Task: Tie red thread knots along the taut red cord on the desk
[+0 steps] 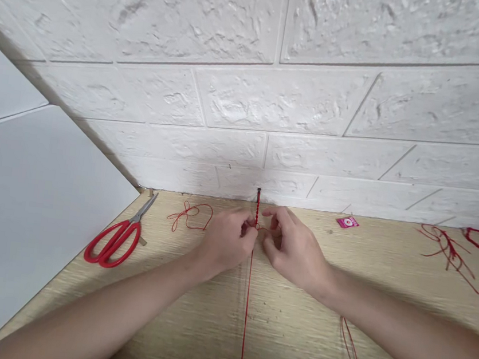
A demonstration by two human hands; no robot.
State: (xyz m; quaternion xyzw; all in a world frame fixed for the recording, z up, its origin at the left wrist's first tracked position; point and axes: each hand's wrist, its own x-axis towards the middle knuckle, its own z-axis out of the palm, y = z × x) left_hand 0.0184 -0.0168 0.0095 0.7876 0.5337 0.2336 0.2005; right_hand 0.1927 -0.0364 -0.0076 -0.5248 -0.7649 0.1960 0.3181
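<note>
A braided red cord (257,207) hangs from a dark fixing at the foot of the wall, and a taut red strand (246,313) runs from it straight down toward me. My left hand (233,233) pinches red thread just left of the braid's lower end. On the other side, my right hand (290,243) has curled fingers, with a thin loop of red thread (262,228) running into them from the braid. The exact grip of its fingertips is partly hidden. Loose red thread (188,211) lies curled on the table left of my left hand.
Red-handled scissors (118,240) lie at the left beside a white panel (47,198). A small pink packet (347,222) and tangled red cords (448,249) are at the right. More red strands (351,353) lie below my right forearm. A white brick-patterned wall (239,104) closes off the back.
</note>
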